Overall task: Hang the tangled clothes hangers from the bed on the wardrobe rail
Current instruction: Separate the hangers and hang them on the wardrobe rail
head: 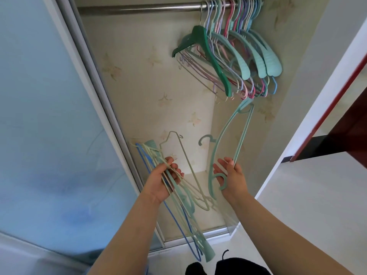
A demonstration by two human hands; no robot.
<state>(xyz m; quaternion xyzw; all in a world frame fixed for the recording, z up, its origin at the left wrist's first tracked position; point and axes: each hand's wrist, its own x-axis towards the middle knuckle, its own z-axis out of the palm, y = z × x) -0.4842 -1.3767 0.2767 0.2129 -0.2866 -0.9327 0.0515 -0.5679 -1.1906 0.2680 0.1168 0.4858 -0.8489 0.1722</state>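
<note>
Grip state, left to right: left hand [165, 180] is curled round a bundle [178, 197] of thin hangers, blue, cream and mint, held near mid-length. Hooks and shoulders fan out above the fingers; long ends trail well below the wrist toward the floor.

Right hand [228, 173] holds one mint hanger [224, 135] at its lower end, thumb against the bar, fingers loosely bent. Whether the palm fully closes cannot be told from this angle. The hanger's far end rises from the grip and appears to touch the lowest of the hung hangers [228, 62] on the rail [139, 9].

Hazards:
- Snagging. The mint hanger's upper end may be caught on the hung set; a hard pull could drag several off the rail.
- Slippage. The right-hand hold looks light; a jerk may drop the hanger.
- Re-tangling. A grey wire hanger [178, 153] juts from the bundle toward the right hand and could hook the freed one.
- Bundle spill if the left fingers relax.
</note>
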